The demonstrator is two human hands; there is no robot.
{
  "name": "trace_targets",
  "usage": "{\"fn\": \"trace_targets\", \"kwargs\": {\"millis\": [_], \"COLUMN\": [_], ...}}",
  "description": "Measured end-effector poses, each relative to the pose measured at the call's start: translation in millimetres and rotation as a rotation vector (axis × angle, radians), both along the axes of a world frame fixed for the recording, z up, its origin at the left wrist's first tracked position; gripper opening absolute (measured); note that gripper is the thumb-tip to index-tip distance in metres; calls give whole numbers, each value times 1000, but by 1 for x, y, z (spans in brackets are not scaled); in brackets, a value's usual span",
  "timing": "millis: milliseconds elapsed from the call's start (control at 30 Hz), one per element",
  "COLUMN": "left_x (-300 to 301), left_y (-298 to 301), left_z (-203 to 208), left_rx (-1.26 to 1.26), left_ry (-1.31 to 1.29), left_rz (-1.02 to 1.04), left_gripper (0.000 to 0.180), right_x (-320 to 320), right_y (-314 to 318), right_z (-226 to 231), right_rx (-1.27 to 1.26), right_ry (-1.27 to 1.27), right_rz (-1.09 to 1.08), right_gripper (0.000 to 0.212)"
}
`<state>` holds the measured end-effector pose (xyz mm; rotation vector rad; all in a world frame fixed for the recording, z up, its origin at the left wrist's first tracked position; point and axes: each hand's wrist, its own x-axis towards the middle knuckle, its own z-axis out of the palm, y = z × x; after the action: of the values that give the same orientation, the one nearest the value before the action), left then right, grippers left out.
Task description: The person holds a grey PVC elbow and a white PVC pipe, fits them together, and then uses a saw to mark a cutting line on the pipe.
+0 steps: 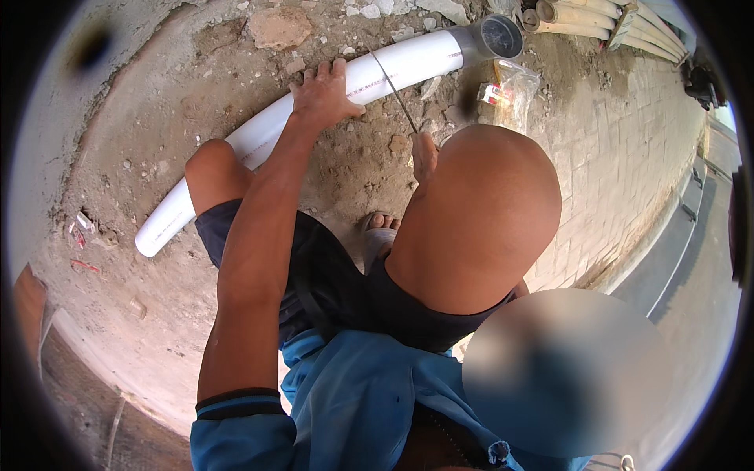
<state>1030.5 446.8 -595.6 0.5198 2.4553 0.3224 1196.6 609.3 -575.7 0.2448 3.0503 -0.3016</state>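
A long white plastic pipe (263, 129) lies slantwise on the dirt, with a grey fitting (473, 41) on its far right end. My left hand (323, 94) grips the top of the pipe near its middle, fingers spread over the far side and thumb toward the right. To the right of that hand, a thin saw blade (397, 93) lies across the pipe. My right hand (425, 157) is closed at the near end of the saw; my raised right knee hides most of this hand and the handle. My left knee (216, 173) rests over the pipe's nearer part.
Bamboo poles (585, 20) lie at the far right. A clear plastic bag (514, 90) with a small red and white pack sits beside the grey fitting. Rubble (280, 28) is scattered beyond the pipe. Paving (605, 165) runs along the right. Bits of litter (85, 224) lie at left.
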Motion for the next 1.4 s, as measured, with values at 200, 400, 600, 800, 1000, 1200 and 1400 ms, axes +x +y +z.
{"fn": "trace_targets", "kwargs": {"millis": [200,400,600,800,1000,1200,1400], "left_x": [-15,-11,-12,-7,-7,-5,-7], "left_y": [2,3,0,5,2,1,2], "left_z": [5,1,1,1,1,4,-1], "left_rx": [55,9,32,14,44,-2,28], "left_ry": [-146,-41,-57,-18,-11,4,-21], "left_rz": [-2,-2,-18,4,1,12,0], "left_gripper": [103,105,102,99,97,100,100], "right_x": [-71,5,-69,-18,-54,3,-58], "right_y": [6,24,10,9,12,13,14], "right_z": [-9,-46,-19,3,-24,-40,-15], "right_rx": [-59,-208,-42,-61,-68,-220,-85], "right_ry": [-126,121,-26,18,51,94,-72], "right_rz": [4,-22,43,28,24,-47,38], "right_gripper": [17,19,19,14,14,14,20]}}
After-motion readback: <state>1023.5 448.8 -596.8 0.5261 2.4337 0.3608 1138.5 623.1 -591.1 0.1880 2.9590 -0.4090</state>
